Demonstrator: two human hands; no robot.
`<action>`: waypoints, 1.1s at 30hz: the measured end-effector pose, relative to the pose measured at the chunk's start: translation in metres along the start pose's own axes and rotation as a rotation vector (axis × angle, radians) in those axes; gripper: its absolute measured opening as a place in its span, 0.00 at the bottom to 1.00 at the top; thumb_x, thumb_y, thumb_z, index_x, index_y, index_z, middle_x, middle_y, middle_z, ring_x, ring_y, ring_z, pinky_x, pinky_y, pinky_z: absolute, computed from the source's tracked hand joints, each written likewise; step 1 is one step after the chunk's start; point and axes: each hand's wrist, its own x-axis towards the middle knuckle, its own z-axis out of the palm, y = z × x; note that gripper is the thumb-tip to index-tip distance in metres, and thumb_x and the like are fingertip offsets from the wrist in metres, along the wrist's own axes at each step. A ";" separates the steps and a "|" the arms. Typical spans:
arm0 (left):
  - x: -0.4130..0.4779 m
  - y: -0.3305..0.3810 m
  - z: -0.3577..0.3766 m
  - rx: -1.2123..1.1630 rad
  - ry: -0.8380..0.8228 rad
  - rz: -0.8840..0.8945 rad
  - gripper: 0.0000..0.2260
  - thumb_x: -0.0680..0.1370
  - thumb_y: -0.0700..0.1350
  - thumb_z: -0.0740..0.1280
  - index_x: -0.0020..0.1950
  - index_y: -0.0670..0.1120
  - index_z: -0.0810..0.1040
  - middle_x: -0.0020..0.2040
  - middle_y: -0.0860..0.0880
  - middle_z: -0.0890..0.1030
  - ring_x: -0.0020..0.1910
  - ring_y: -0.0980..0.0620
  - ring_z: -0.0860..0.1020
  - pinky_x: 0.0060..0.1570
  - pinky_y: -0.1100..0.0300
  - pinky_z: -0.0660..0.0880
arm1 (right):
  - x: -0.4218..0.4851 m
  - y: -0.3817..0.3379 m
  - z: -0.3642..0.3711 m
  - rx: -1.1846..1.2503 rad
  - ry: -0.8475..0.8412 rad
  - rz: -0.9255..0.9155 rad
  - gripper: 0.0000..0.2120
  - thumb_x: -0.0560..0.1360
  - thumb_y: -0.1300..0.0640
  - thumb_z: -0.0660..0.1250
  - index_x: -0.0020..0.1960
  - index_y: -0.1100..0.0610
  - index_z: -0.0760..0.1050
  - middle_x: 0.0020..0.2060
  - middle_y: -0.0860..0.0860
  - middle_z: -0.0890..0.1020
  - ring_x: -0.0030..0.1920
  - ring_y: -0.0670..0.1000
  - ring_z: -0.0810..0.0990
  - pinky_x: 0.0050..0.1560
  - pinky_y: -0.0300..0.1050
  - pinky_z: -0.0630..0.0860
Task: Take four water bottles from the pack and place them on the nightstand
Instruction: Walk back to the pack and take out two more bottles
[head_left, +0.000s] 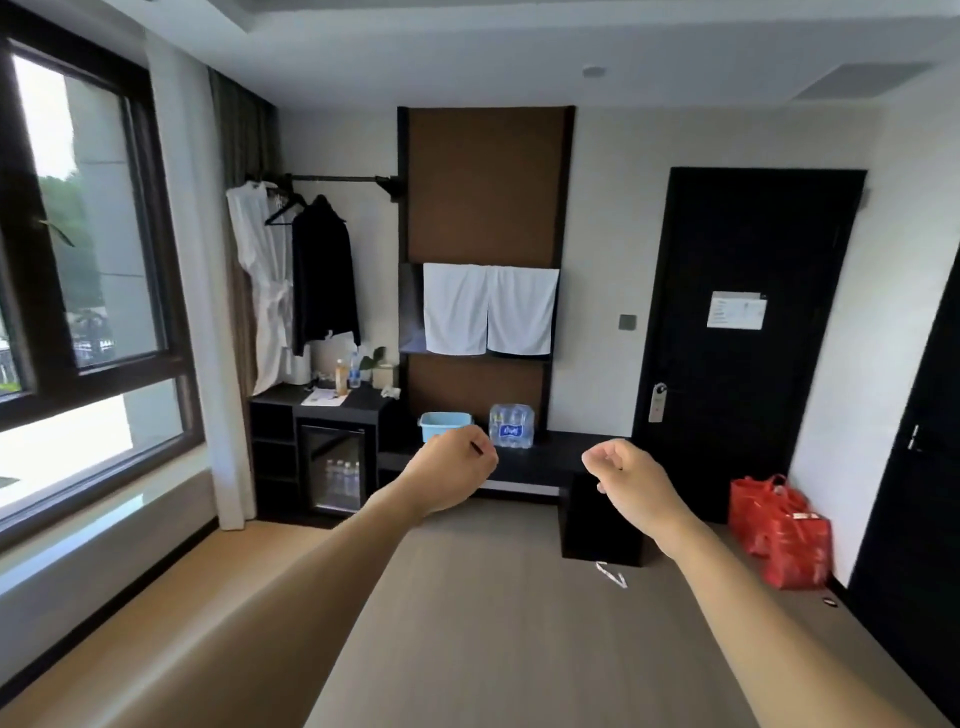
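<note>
We are facing the pack (511, 426), upright on the bench (556, 457), straight beyond our left hand (457, 467); right hand (623, 473) off-side. Both fists loosely curled, empty.

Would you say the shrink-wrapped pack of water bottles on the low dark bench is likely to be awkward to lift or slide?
The pack of water bottles looks full, so it is probably heavy for its size. Its clear wrap appears smooth, so it may be slippery and give under the fingers. Standing upright on the flat bench beside the blue tub, it seems more apt to slide than tip.
</note>
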 end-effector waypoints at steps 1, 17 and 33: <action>0.034 -0.010 0.002 0.002 0.002 0.004 0.08 0.78 0.47 0.63 0.48 0.47 0.81 0.44 0.45 0.86 0.44 0.46 0.82 0.44 0.53 0.80 | 0.030 0.005 0.007 -0.012 0.006 -0.005 0.13 0.80 0.48 0.63 0.57 0.55 0.79 0.51 0.49 0.83 0.53 0.51 0.82 0.55 0.47 0.77; 0.538 -0.140 0.078 0.058 -0.039 -0.009 0.10 0.79 0.47 0.62 0.54 0.49 0.82 0.50 0.51 0.84 0.50 0.48 0.80 0.52 0.55 0.78 | 0.511 0.113 0.092 -0.160 -0.036 0.089 0.18 0.81 0.47 0.62 0.64 0.56 0.77 0.50 0.50 0.82 0.54 0.51 0.81 0.54 0.45 0.76; 0.980 -0.227 0.145 0.007 -0.003 -0.080 0.08 0.79 0.46 0.63 0.51 0.50 0.82 0.46 0.54 0.83 0.50 0.48 0.82 0.50 0.55 0.80 | 0.989 0.199 0.164 -0.070 -0.106 0.007 0.15 0.82 0.51 0.61 0.64 0.57 0.77 0.58 0.51 0.81 0.55 0.49 0.77 0.53 0.41 0.69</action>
